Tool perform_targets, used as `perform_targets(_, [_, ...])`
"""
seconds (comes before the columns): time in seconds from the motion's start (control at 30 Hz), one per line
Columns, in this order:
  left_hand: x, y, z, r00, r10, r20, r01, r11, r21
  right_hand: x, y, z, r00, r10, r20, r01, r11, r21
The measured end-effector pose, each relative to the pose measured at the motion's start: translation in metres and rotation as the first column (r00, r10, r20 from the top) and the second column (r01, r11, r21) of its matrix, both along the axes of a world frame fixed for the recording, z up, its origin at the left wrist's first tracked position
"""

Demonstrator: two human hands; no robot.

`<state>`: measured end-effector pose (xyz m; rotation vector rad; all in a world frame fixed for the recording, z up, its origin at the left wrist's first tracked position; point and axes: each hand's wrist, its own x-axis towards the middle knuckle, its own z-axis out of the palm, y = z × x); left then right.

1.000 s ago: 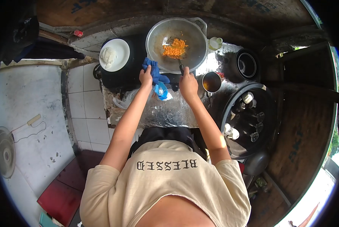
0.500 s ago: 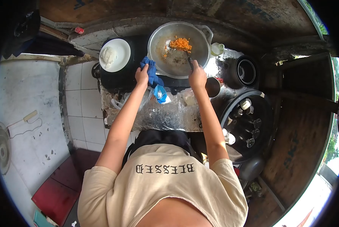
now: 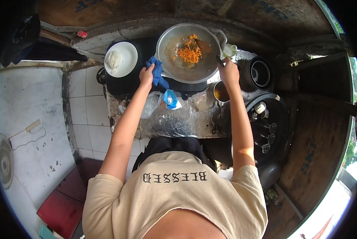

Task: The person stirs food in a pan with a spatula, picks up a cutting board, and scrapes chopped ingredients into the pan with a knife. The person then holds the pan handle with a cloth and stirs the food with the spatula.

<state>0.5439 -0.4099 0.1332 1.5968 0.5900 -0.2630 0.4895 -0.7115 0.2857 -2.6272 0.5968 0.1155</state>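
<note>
My left hand [image 3: 146, 75] is closed on a bunched blue cloth [image 3: 157, 72] at the near left rim of a wide metal wok [image 3: 167, 69]; the handle, if one is under the cloth, is hidden. My right hand [image 3: 229, 74] grips a black-handled spatula [image 3: 220, 60] over the wok's right rim. The spatula's head is hard to make out near the food. Finely chopped orange pieces, probably carrot [image 3: 189, 51], lie in a loose heap mid-wok.
Left of the wok, a white plate [image 3: 130, 59] holds a pale mound [image 3: 113, 59] on the black stove [image 3: 122, 85]. A bottle [image 3: 229, 50], a metal cup [image 3: 221, 92] and a black pot [image 3: 260, 73] stand right. A dark basin [image 3: 282, 131] holds glasses. Plastic bags [image 3: 150, 105] lie in front.
My right hand has moved right with the spatula, from inside the wok's near side to its right rim. The orange pieces have spread nearer the wok's middle. My left hand has barely shifted.
</note>
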Motion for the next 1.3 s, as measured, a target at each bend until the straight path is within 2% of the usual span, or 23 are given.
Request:
perform_targets(0.03, [0.002,0.002,-0.001,1.0,-0.014,0.003,0.014,1.0,0.003,0.009,-0.013,0.003,0.994,-0.039,-0.104,0.035,0.998,-0.044])
perform_targets(0.07, [0.006,0.004,-0.001,1.0,-0.027,0.011,0.027,1.0,0.006,0.013,-0.026,0.0,0.997,0.005,-0.078,-0.014,0.992,-0.124])
perform_targets(0.1, [0.009,0.005,0.0,0.999,-0.041,0.02,0.041,0.999,0.009,0.022,-0.028,0.023,0.945,-0.075,-0.32,0.099,0.993,0.06])
perform_targets(0.17, [0.013,0.006,0.0,0.999,-0.047,0.007,0.047,0.999,-0.006,0.024,-0.025,0.032,0.904,-0.084,-0.42,0.157,0.977,0.142])
perform_targets(0.23, [0.011,0.005,-0.003,0.998,-0.056,-0.013,0.056,0.998,-0.02,0.029,-0.023,0.003,0.818,0.048,-0.573,0.11,0.965,0.238])
perform_targets(0.27, [0.009,0.005,-0.003,0.999,-0.044,-0.014,0.043,0.999,-0.031,0.031,-0.023,-0.03,0.875,0.026,-0.483,0.09,0.973,0.215])
perform_targets(0.3, [0.006,0.006,-0.003,0.999,-0.033,-0.014,0.033,0.999,-0.041,0.034,-0.025,-0.062,0.894,0.109,-0.434,-0.008,0.974,0.228])
perform_targets(0.37, [0.009,0.006,-0.002,1.0,-0.029,-0.007,0.028,0.998,-0.055,0.032,-0.021,-0.084,0.948,0.073,-0.311,0.02,0.959,0.284])
perform_targets(0.43, [0.006,0.009,-0.004,0.999,-0.036,-0.008,0.036,0.998,-0.061,0.023,-0.012,-0.032,0.959,-0.024,-0.282,0.085,0.975,0.205])
perform_targets(0.47, [0.004,0.011,-0.006,0.999,-0.035,-0.012,0.034,0.997,-0.065,0.022,-0.014,-0.015,0.929,-0.084,-0.361,0.138,0.982,0.128])
perform_targets(0.5, [0.005,0.011,-0.007,0.999,-0.034,-0.014,0.033,0.997,-0.071,0.02,-0.017,-0.009,0.93,-0.109,-0.35,0.106,0.994,-0.026])
perform_targets(0.57, [0.007,0.01,-0.008,0.999,-0.037,-0.009,0.037,0.995,-0.09,0.017,-0.018,0.007,0.895,-0.117,-0.431,0.071,0.99,-0.123])
perform_targets(0.67, [0.008,0.008,-0.004,0.999,-0.039,-0.007,0.038,0.993,-0.108,0.03,-0.004,-0.017,0.927,-0.108,-0.359,0.058,0.988,-0.146])
perform_targets(0.77, [0.009,0.006,0.003,0.999,-0.04,-0.016,0.038,0.995,-0.095,0.051,-0.007,-0.06,0.96,0.056,-0.274,-0.066,0.997,-0.026])
perform_targets(0.83, [0.009,0.007,0.006,0.999,-0.032,-0.003,0.031,0.995,-0.096,0.057,-0.012,-0.034,0.965,0.054,-0.255,-0.067,0.997,-0.041])
perform_targets(0.87, [0.008,0.009,0.006,0.999,-0.038,-0.016,0.036,0.995,-0.088,0.063,-0.025,-0.037,0.954,0.0,-0.298,-0.009,1.0,-0.028])
perform_targets(0.97, [0.01,0.01,0.006,0.997,-0.065,-0.033,0.063,0.995,-0.076,0.054,-0.029,0.016,0.904,0.006,-0.428,-0.061,0.992,-0.114])
perform_targets(1.03, [0.012,0.011,0.003,0.995,-0.096,-0.012,0.095,0.993,-0.071,0.042,-0.019,0.031,0.801,0.107,-0.589,-0.162,0.986,-0.04])
perform_targets(1.07, [0.015,0.011,0.003,0.996,-0.088,0.006,0.088,0.994,-0.066,0.031,-0.018,0.015,0.843,0.234,-0.484,-0.206,0.972,0.113])
perform_targets(1.13, [0.011,0.009,0.0,0.997,-0.074,0.034,0.076,0.995,-0.058,0.025,0.004,-0.039,0.787,0.366,-0.497,-0.257,0.926,0.275])
perform_targets(1.17, [0.009,0.008,0.002,0.997,-0.072,0.019,0.073,0.994,-0.076,0.018,0.027,-0.045,0.911,0.225,-0.345,-0.081,0.92,0.385])
perform_targets(1.23, [0.005,0.007,0.007,0.998,-0.069,-0.016,0.067,0.992,-0.108,0.015,0.056,-0.056,0.996,0.087,-0.019,-0.066,0.86,0.507])
perform_targets(1.3, [0.007,0.006,0.009,0.999,-0.039,-0.011,0.038,0.995,-0.092,0.024,0.055,-0.056,0.996,-0.059,-0.069,0.087,0.825,0.558])
